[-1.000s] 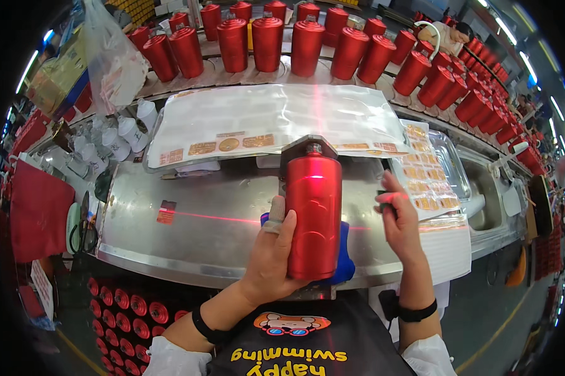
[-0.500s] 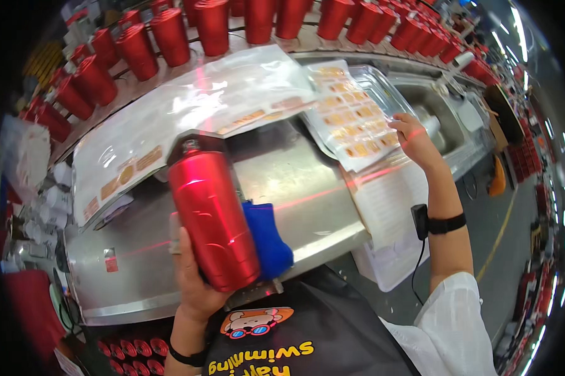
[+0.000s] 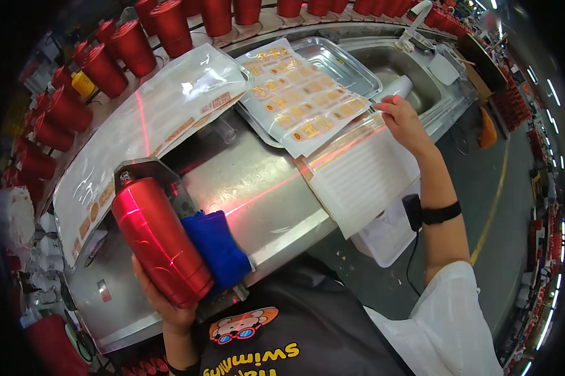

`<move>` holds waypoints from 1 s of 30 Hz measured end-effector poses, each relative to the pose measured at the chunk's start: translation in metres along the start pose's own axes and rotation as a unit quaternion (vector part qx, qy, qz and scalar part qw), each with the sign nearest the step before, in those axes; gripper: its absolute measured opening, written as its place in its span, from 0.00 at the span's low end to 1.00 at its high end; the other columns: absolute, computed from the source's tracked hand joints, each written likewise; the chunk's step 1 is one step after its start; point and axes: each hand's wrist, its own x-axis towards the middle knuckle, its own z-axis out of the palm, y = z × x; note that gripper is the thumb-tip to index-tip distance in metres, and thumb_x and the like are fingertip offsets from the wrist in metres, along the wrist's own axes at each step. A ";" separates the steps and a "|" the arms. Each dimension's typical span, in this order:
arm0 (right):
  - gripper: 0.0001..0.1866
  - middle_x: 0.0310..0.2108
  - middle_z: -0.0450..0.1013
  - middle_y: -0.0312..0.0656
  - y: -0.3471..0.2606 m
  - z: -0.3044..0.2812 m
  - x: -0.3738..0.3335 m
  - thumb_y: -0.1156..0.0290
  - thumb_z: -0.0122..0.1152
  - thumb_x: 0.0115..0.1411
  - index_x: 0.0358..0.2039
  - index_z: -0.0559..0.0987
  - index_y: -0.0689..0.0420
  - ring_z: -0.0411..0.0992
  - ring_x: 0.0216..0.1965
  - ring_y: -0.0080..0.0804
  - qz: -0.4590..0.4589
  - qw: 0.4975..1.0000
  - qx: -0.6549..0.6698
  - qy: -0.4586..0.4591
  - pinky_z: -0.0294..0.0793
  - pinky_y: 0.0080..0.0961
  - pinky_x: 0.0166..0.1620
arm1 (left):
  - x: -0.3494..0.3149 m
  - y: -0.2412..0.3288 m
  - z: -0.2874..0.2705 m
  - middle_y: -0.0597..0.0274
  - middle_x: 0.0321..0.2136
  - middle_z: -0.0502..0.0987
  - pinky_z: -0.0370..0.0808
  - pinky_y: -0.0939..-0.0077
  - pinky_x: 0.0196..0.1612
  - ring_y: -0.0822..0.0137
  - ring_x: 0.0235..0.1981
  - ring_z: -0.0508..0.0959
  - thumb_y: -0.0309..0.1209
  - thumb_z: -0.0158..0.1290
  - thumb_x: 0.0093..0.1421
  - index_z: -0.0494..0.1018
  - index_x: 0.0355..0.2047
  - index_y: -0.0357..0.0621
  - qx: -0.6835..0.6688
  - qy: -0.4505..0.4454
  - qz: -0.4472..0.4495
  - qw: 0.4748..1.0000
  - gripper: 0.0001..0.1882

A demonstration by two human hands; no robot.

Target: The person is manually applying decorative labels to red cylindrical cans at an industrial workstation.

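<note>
A shiny red tumbler-shaped vessel (image 3: 160, 241) lies tilted in front of a dark metal bracket (image 3: 146, 168). My left hand (image 3: 163, 297) is wrapped round its lower left side. A folded blue cloth (image 3: 216, 250) rests against its right side. On the right, my right hand (image 3: 402, 122) hovers with its fingers drawn together at the near right corner of a sheet of gold-and-orange decals (image 3: 307, 94). Whether anything is pinched in the fingertips is too small to tell. Part of the sheet lies over a metal tray (image 3: 342, 59).
A white-covered panel (image 3: 163, 103) spans the bench behind the vessel. Rows of red tumblers (image 3: 169, 28) stand beyond it. A sink (image 3: 420, 78) with a white faucet (image 3: 414, 28) is at far right. A ridged white board (image 3: 364, 182) and a white bin (image 3: 389, 241) sit nearer me.
The view has swung right, so the bench, vessel and decal sheet appear farther left. My left hand stays on the vessel; my right hand stays by the sheet's right edge.
</note>
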 end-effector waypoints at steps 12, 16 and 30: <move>0.12 0.44 0.69 0.38 0.037 0.028 0.061 0.72 0.58 0.51 0.37 0.82 0.44 0.64 0.50 0.40 0.076 0.977 -0.142 -0.142 0.69 0.38 0.49 | -0.007 -0.002 -0.001 0.45 0.64 0.51 0.51 0.63 0.64 0.54 0.64 0.55 0.54 0.56 0.52 0.40 0.65 0.32 0.022 0.002 -0.022 1.000 0.55; 0.16 0.25 0.74 0.45 0.022 0.023 0.043 0.54 0.63 0.51 0.26 0.81 0.56 0.73 0.32 0.46 0.133 0.986 -0.059 -0.076 0.73 0.36 0.38 | -0.007 -0.001 -0.002 0.46 0.64 0.50 0.51 0.63 0.64 0.54 0.64 0.54 0.57 0.54 0.52 0.40 0.65 0.32 0.017 0.000 -0.033 0.999 0.55; 0.17 0.49 0.67 0.43 -0.043 0.017 0.033 0.70 0.63 0.48 0.41 0.78 0.51 0.63 0.54 0.43 -0.042 0.998 -0.038 -0.021 0.69 0.41 0.48 | -0.006 -0.003 -0.003 0.46 0.64 0.50 0.51 0.63 0.64 0.54 0.65 0.53 0.56 0.54 0.53 0.40 0.66 0.32 0.044 0.004 0.002 0.999 0.54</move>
